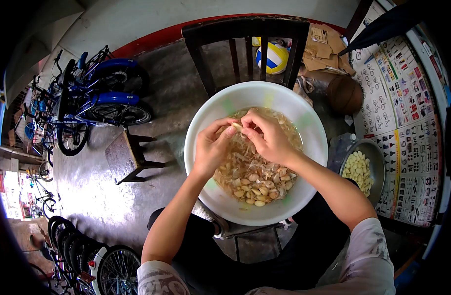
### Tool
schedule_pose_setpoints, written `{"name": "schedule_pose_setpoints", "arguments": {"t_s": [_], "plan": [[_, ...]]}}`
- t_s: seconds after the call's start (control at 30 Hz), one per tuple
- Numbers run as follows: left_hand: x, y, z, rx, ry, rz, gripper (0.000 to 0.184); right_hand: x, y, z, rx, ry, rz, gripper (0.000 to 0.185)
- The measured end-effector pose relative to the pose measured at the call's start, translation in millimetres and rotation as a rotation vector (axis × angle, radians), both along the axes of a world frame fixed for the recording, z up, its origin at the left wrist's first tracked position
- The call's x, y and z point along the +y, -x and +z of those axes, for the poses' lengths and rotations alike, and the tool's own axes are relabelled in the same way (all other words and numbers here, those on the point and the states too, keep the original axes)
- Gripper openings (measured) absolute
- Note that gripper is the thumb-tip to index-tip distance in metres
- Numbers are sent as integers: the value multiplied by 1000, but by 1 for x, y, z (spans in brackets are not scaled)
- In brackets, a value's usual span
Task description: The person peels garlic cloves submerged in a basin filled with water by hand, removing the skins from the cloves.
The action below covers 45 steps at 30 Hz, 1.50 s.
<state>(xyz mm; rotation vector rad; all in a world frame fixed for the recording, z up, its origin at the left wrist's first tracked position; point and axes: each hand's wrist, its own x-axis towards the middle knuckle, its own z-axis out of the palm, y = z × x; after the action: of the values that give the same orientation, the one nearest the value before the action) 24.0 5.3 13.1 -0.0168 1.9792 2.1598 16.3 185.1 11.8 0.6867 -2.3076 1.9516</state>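
Both hands meet above a large white basin [196, 118] set on a dark wooden chair [245, 29]. My left hand [211, 147] pinches a pale garlic clove [237, 126] between thumb and fingertips. From the other side, the fingertips of my right hand [269, 135] are closed on the same clove. Water, loose papery skins and many garlic cloves [257, 189] fill the bottom of the basin below my hands. Peeled, cream-coloured cloves [357, 169] lie in a metal bowl [378, 157] to the right, beyond my right forearm.
A small wooden stool [126, 156] stands on the floor at left, near blue bicycles [110, 98]. More bicycles [118, 270] are at lower left. A volleyball [273, 58], a basketball [344, 95] and flattened cardboard [326, 51] lie behind the chair. A printed sheet [383, 105] covers the surface at right.
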Motion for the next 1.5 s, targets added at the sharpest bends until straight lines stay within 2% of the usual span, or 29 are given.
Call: {"name": "schedule_pose_setpoints", "arguments": {"t_s": [0.1,0.17,0.43,0.5,0.57,0.7,0.73,0.77,0.83,0.9,0.93,1.0,1.03,1.1,1.27,1.33,1.37,1.43,1.5], "plan": [[-1,3,1,23,43,-68,20,3,-2,6,77,-32,-21,7],[4,1,3,246,99,-33,15,3,-3,5,103,-39,-25,7],[15,-7,8,374,179,70,12,2,-6,11,255,-166,-100,8],[17,-10,11,410,231,91,12,3,-6,12,482,-298,-188,10],[18,-12,13,476,296,118,11,4,-6,15,532,-335,-209,11],[23,-15,11,473,277,162,12,3,-2,12,669,-382,-253,12],[23,-16,10,326,162,174,12,4,-1,12,668,-383,-251,12],[23,-16,9,178,47,183,12,5,-1,13,622,-386,-196,11],[15,-12,6,89,17,138,12,8,2,13,575,-390,-142,9],[7,-6,9,0,-11,95,12,11,6,13,317,-195,24,6],[4,-1,15,174,113,6,11,12,5,12,316,-193,25,6],[-3,9,18,436,283,-120,9,13,3,12,-76,9,162,4],[-5,9,18,435,281,-123,9,14,2,13,-77,8,160,4],[-7,9,17,522,286,-114,8,11,-2,19,-461,322,243,4],[-6,8,20,590,326,-101,12,10,-4,13,-462,287,200,5],[-4,5,28,526,491,-134,17,10,-2,12,-445,260,180,4],[-4,4,27,524,491,-136,17,11,-1,11,-412,214,185,4],[-3,3,24,651,561,-103,20,11,-3,12,-381,167,188,3],[1,1,23,636,538,-51,21,8,-6,18,-368,194,133,3]]}}
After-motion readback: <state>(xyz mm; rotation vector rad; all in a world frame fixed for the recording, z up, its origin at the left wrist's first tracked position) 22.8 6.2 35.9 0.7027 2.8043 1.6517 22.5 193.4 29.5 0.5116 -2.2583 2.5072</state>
